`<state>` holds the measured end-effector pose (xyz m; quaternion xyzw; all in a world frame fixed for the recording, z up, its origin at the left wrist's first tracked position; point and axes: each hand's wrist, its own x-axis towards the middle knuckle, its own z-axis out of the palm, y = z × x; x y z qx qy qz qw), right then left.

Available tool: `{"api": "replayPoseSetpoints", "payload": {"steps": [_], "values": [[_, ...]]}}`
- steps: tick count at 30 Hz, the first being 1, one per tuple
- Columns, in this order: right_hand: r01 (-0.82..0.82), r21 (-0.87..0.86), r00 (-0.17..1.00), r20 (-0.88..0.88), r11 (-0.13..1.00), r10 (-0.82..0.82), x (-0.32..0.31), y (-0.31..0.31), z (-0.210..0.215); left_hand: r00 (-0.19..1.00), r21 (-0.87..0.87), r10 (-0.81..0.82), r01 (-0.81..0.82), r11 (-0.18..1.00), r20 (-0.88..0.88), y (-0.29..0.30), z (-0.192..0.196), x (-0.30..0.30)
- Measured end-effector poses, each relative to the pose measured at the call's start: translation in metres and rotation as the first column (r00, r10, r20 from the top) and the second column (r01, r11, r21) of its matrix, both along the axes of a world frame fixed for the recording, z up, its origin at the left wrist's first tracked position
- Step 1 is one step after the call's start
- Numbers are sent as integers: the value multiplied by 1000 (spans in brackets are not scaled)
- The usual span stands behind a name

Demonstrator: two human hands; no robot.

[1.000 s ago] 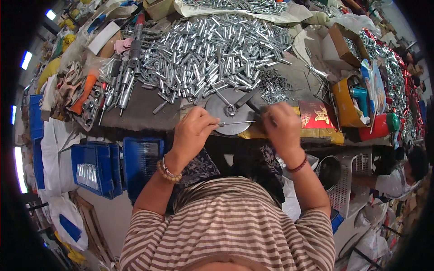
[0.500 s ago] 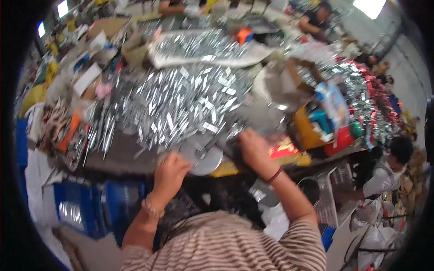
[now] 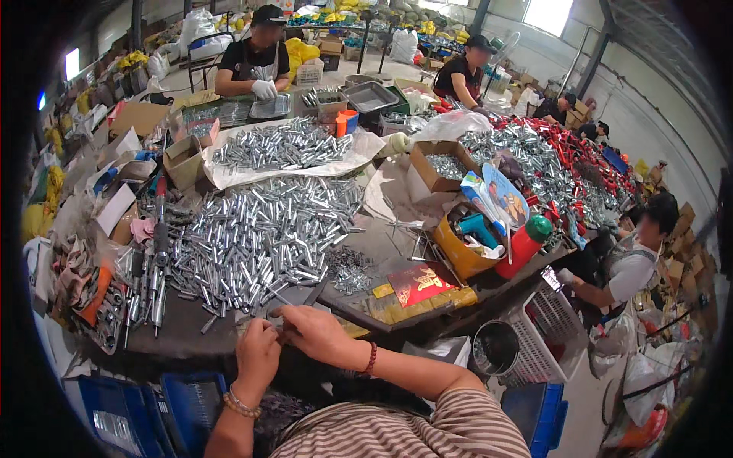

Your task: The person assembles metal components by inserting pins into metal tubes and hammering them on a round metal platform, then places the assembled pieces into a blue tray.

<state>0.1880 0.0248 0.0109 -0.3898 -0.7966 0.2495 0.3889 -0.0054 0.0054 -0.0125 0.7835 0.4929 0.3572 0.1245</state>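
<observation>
My left hand [image 3: 258, 354] and my right hand [image 3: 319, 334] meet at the table's front edge, fingers pinched together. What they hold is small and mostly covered by my fingers; a bit of grey shows between them. Just beyond them spreads a wide heap of silvery metal tubes [image 3: 259, 237], its near edge close to my fingertips. Right of that heap, past my right hand, lies a smaller pile of tiny metal parts [image 3: 351, 271]. A red packet with a gold print [image 3: 418, 285] rests on the table farther right.
Long-handled tools [image 3: 160, 256] lie at the left. At right stand a yellow container [image 3: 458, 243] and a red bottle with a green cap [image 3: 527, 244]. Behind is a white sheet [image 3: 216, 169] bearing more metal tubes. Below are blue bins [image 3: 145, 393] and a white basket [image 3: 538, 347]. Several people work around.
My hands, apart before, are now together, the right one having moved left. The view has tilted up and is sharper. A round grey disc near my left hand no longer shows.
</observation>
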Motion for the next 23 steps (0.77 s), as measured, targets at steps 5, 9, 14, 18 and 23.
{"api": "replayPoseSetpoints", "payload": {"steps": [5,9,14,18,23], "values": [[17,16,994,107,1000,-19,3,-1,-9,997,-13,-29,30,999,73,-2,6,2],[27,97,986,163,995,-42,1,-3,-2,998,-2,-19,19,1000,59,-3,5,1],[-33,162,966,256,986,-10,-5,-2,-1,999,7,7,-7,1000,51,-4,3,2],[-80,217,935,355,973,-2,-8,-6,2,994,-65,62,-56,996,95,-8,7,5],[-110,112,940,334,988,67,3,-8,-12,1000,9,11,-11,1000,20,-9,1,-5]]}}
